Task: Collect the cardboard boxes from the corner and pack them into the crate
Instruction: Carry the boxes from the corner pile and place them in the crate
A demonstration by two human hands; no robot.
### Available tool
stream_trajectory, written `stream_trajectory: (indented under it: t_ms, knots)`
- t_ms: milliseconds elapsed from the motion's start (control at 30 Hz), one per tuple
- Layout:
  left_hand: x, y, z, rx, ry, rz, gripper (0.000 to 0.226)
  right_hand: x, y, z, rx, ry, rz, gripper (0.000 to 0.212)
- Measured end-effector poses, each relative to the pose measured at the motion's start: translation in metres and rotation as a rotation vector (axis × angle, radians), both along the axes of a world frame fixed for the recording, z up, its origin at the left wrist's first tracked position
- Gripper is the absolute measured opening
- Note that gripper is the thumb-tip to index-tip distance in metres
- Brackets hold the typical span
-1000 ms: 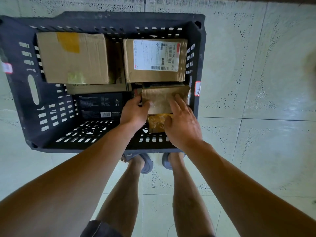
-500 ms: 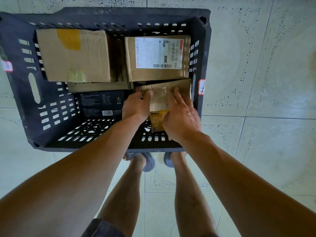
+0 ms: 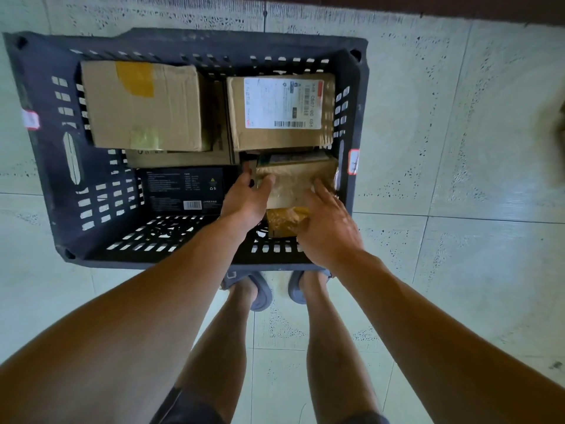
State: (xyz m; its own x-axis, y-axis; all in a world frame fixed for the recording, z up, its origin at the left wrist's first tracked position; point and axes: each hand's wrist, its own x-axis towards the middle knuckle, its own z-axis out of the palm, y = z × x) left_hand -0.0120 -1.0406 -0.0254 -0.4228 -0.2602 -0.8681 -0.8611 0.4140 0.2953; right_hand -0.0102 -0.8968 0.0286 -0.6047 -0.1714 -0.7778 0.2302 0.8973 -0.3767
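Just beyond the taped box [image 3: 295,186], a labelled box [image 3: 279,113]; left, black carton [image 3: 183,189].

Both arms outstretched; left hand [image 3: 246,200] with fingers curled, right hand [image 3: 328,228] flat, fingers straight.

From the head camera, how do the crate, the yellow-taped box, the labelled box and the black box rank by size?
Crate; then yellow-taped box and labelled box, too alike to split; black box smallest, though partly covered.

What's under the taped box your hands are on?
A smaller parcel in yellowish tape pokes out beneath the near edge of the taped box. Whatever else lies under it is covered.
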Motion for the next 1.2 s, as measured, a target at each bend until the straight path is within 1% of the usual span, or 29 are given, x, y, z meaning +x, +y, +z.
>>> stream_trajectory:
  t_ms: [67, 167, 267, 333, 467, 567, 733, 833, 1000, 1100, 1200]
  knots:
    - [-0.001, 0.003, 0.010, 0.018, 0.023, 0.066, 0.050, -0.002, 0.005, 0.011, -0.033, 0.026, -0.022, 0.060]
    - [0.001, 0.010, 0.043, 0.025, 0.123, 0.169, 0.038, -0.008, 0.013, 0.034, -0.072, 0.043, -0.065, 0.050]
    - [0.004, 0.016, 0.081, 0.014, 0.204, 0.219, 0.039, -0.009, 0.026, 0.065, -0.107, 0.020, -0.174, 0.042]
    - [0.004, 0.022, 0.109, 0.026, 0.250, 0.178, 0.033, -0.009, 0.039, 0.093, -0.109, 0.019, -0.251, 0.040]
    - [-0.001, 0.047, 0.177, 0.103, 0.262, 0.144, 0.021, 0.002, 0.069, 0.163, -0.090, -0.005, -0.402, 0.040]
    - [-0.007, 0.073, 0.232, 0.175, 0.263, 0.095, 0.024, 0.018, 0.092, 0.214, -0.073, 0.016, -0.490, 0.041]
    - [-0.003, 0.128, 0.323, 0.341, 0.280, 0.090, 0.023, 0.053, 0.138, 0.293, -0.060, 0.073, -0.722, 0.040]
    - [0.003, 0.164, 0.368, 0.455, 0.253, 0.068, 0.023, 0.075, 0.169, 0.338, -0.043, 0.103, -0.839, 0.038]
    - [0.019, 0.230, 0.420, 0.517, 0.239, -0.097, 0.019, 0.103, 0.231, 0.401, -0.022, 0.190, -0.977, 0.038]
    - [0.025, 0.286, 0.441, 0.548, 0.242, -0.192, 0.017, 0.116, 0.280, 0.422, -0.027, 0.220, -1.060, 0.039]
    - [0.029, 0.355, 0.450, 0.552, 0.240, -0.243, 0.017, 0.127, 0.340, 0.431, -0.055, 0.244, -1.131, 0.040]
